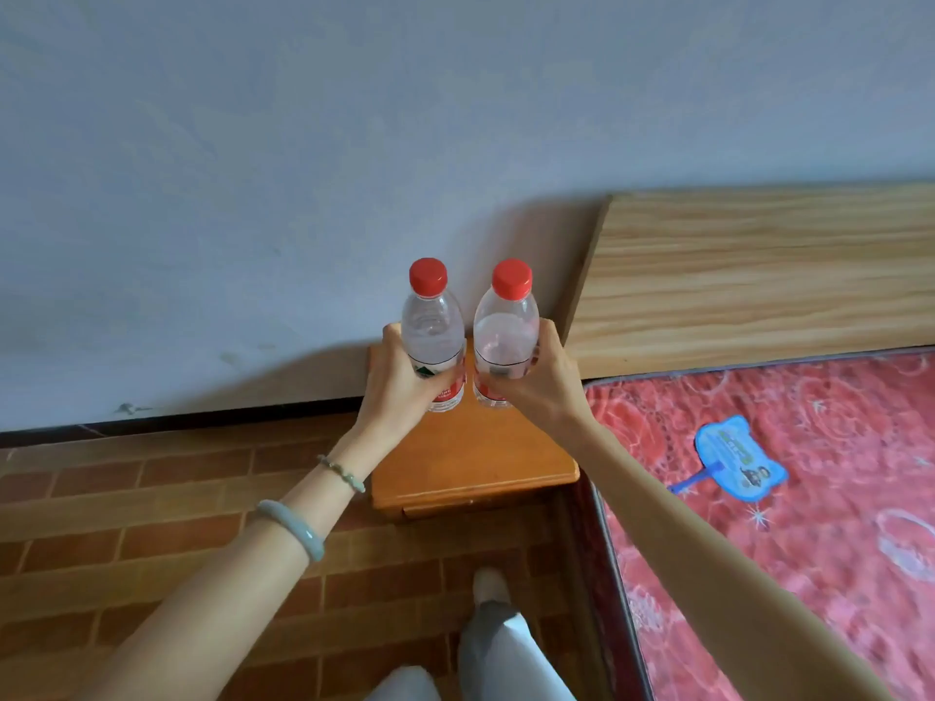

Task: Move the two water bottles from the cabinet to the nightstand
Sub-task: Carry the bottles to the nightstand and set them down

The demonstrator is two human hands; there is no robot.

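Note:
Two clear water bottles with red caps and red-and-white labels stand upright side by side over the orange wooden nightstand (475, 457). My left hand (399, 382) is wrapped around the left bottle (432, 321) at its label. My right hand (544, 376) grips the right bottle (506, 326) the same way. The bottle bases are at the back of the nightstand top; I cannot tell whether they touch it.
A bed with a red patterned mattress (809, 498) lies right of the nightstand, with a wooden headboard (759, 275) against the pale wall. A blue hand fan (733, 460) lies on the mattress. Brick-pattern floor (152, 498) spreads left, and my legs (496, 645) are below.

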